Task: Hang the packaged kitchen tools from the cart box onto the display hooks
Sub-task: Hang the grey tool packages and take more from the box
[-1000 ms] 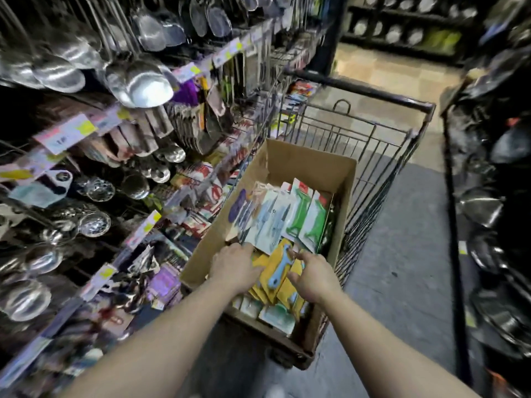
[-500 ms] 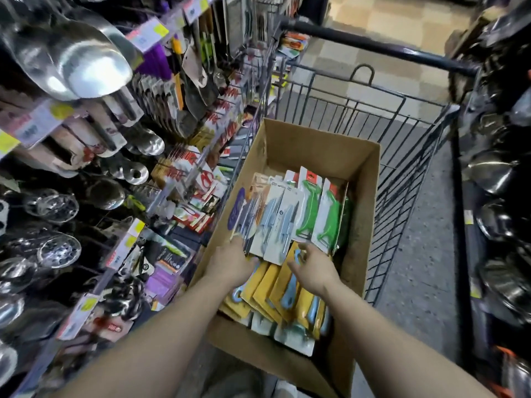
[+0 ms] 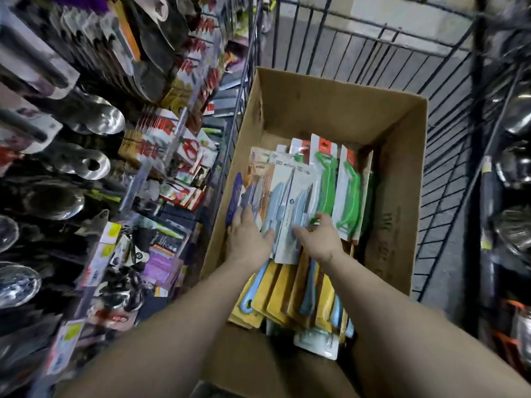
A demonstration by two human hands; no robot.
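A cardboard box (image 3: 330,101) sits in a black wire cart (image 3: 448,156). Inside stand carded tools: grey-blue knife packs (image 3: 290,196), green peeler packs (image 3: 327,182), and yellow-carded blue tools (image 3: 287,294) lying nearer me. My left hand (image 3: 247,234) rests on the left side of the knife packs, fingers spread over them. From the right, my right hand (image 3: 319,237) touches the same packs, its fingers curled at their edge. Whether either hand has a firm grip on a pack is unclear.
Display hooks on the left carry ladles (image 3: 97,119), strainers (image 3: 20,282), red-carded scissors (image 3: 189,147) and other packaged tools. A dark shelf with metal pots (image 3: 514,168) lines the right side. Grey floor shows through the cart wires.
My view has tipped down and closer to the box. Both hands moved forward from the yellow-carded tools up to the grey-blue knife packs.
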